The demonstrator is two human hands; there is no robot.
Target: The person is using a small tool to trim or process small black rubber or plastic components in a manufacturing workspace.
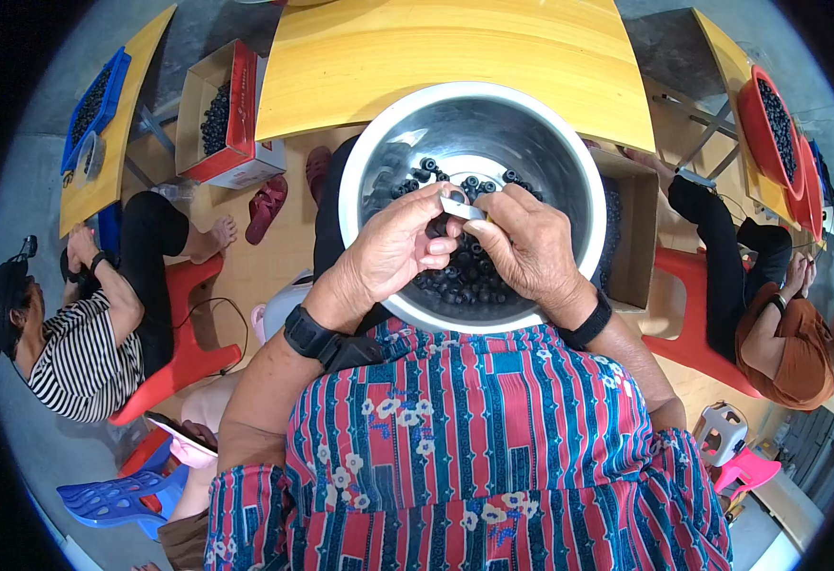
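A large steel bowl [375, 133] rests on my lap, with many small black round parts [465, 278] in it, some showing a hole in the middle. Over the bowl my left hand [390, 246] pinches a small dark round part between thumb and fingertips; the fingers partly cover it. My right hand [531, 244] is closed around a small knife, its short pale blade [463, 207] pointing left and touching or nearly touching the pinched part. The knife's handle is mostly hidden in that hand.
Ahead stands a yellow table [455, 48]. An open carton [212, 119] of black parts is at left, another carton [634, 238] right beside the bowl. People [84, 333] sit on red stools at both sides. A blue tray [93, 107] and red basins [769, 128] stand on side tables.
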